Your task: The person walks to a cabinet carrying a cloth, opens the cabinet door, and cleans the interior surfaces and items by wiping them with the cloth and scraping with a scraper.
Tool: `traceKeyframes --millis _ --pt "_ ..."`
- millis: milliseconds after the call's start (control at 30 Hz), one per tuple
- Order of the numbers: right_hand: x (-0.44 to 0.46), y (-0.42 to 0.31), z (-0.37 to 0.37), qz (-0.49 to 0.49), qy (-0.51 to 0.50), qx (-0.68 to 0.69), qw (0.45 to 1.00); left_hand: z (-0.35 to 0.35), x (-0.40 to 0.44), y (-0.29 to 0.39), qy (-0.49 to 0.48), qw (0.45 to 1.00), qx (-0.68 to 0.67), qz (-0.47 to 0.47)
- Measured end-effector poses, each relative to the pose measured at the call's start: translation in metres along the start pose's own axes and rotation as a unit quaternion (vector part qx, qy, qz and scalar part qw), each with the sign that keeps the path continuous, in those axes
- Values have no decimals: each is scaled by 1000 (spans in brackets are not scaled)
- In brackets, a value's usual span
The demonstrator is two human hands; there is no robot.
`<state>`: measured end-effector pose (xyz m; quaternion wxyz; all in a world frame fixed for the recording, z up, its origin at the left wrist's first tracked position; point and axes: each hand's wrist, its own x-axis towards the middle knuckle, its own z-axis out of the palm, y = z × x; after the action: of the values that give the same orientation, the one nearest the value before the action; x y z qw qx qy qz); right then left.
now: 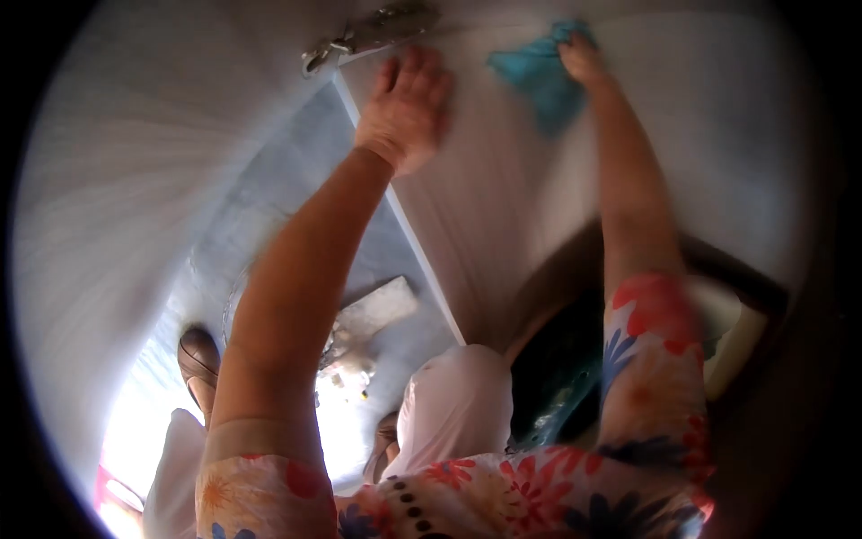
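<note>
My left hand (407, 112) lies against a pale, wood-look door panel (485, 198), close to its white edge. Its fingers are extended and it holds nothing; slight motion blur softens it. Just above the fingertips is a metal door handle and lock (382, 29). Farther right, my right hand (581, 58) grips a turquoise cloth (543, 76) by its upper corner. The cloth hangs bunched against the panel, its lower end blurred. The fingertips of that hand are partly hidden in the fabric.
A dark, teal-coloured container (561, 386) stands low at the right, beside a pale curved object (732, 346). On the grey floor (310, 153) lie a whitish flat block (382, 305) and small debris (350, 368). My brown shoe (198, 352) is at the left.
</note>
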<state>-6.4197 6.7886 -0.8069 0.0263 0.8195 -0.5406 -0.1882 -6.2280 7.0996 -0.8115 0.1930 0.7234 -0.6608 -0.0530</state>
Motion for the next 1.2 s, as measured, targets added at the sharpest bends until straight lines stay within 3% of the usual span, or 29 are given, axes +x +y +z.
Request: traceKeyframes --millis 200,300,400,600,700,800,867,967,1133,1200 --pt "19 23 -4 4 -5 -76 997 1 1 -2 17 999 -39 1" --pt "11 31 9 -23 38 -52 998 3 2 -2 6 1000 -27 2" --pt "-34 47 -2 -53 26 -25 998 -2 1 -1 3 999 -37 -2" --pt "-129 89 54 -44 135 -8 990 -1 -1 -1 2 1000 -23 5" --pt "-145 94 60 46 62 -31 996 -7 1 -1 -4 1000 -23 3" --pt "-111 79 65 46 12 -83 995 -2 1 -1 -6 1000 -7 -1" --pt "-95 29 23 -34 112 -32 993 -2 1 0 -10 1000 -6 -5" --pt "-32 11 9 9 24 -81 996 -3 1 -3 -24 1000 -11 -6" --pt "-88 37 17 26 6 -54 998 -1 0 -3 -25 1000 -6 1" --pt "-121 55 39 86 -8 -32 996 3 1 -2 -20 1000 -6 2"
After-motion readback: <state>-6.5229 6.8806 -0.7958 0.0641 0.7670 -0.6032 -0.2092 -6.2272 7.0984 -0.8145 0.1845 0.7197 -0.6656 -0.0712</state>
